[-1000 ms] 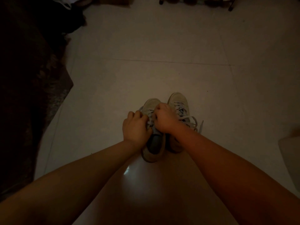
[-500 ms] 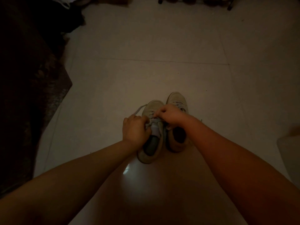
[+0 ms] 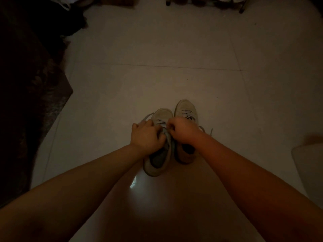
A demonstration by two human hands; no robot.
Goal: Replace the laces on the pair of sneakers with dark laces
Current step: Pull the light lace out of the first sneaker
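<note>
Floor (image 3: 157,49): pale tile, carrying both sneakers near its middle.
Rug (image 3: 26,102): dark, along left edge.
Left sneaker (image 3: 157,163): beside right sneaker (image 3: 186,107), touching.
Left hand (image 3: 146,135): grip curled on left sneaker's pale lace (image 3: 161,122).
Right hand (image 3: 183,131): grip pinching same lace.

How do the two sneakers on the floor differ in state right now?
Both hands, left hand and right hand, work at the left sneaker; the right sneaker stands untouched. The right sneaker's toe sits farther forward. Its light lacing shows crossed; the left's is mostly covered. Both are pale and upright.
</note>
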